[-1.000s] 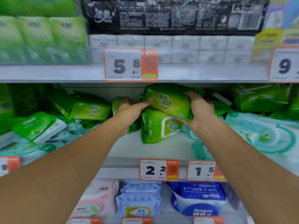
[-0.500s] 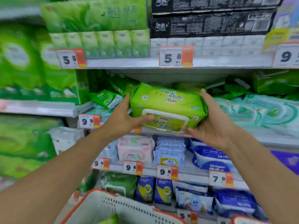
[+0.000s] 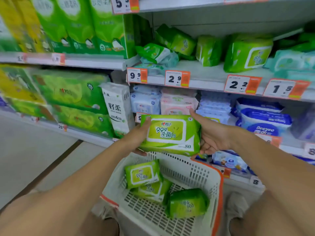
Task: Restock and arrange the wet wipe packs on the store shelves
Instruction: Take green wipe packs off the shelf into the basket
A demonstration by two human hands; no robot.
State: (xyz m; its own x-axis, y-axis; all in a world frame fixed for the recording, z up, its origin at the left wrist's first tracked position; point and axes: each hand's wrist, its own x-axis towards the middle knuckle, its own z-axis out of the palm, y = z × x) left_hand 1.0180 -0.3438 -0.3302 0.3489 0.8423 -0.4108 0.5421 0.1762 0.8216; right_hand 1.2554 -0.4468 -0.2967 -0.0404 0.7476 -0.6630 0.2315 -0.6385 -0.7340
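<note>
Both hands (image 3: 172, 135) grip green pack (image 3: 172, 133) above basket (image 3: 204, 176)

A wipe pack (image 3: 171, 134) is held between the left hand (image 3: 136, 136) at its left end and the right hand (image 3: 212, 135) at its right end, above the far rim of a basket (image 3: 201, 174). Three packs are seen in the basket: one pack (image 3: 142, 173) at the far left, a second pack (image 3: 153, 191) partly beneath it, and a third pack (image 3: 187, 203) to the right, nearer the person. Behind the basket, shelves are stacked. On the upper shelf (image 3: 204, 74), more packs (image 3: 247, 53) are set behind a row of price tags (image 3: 242, 84). To the left, large paper bundles (image 3: 71, 92) are placed on a lower shelf.
</note>
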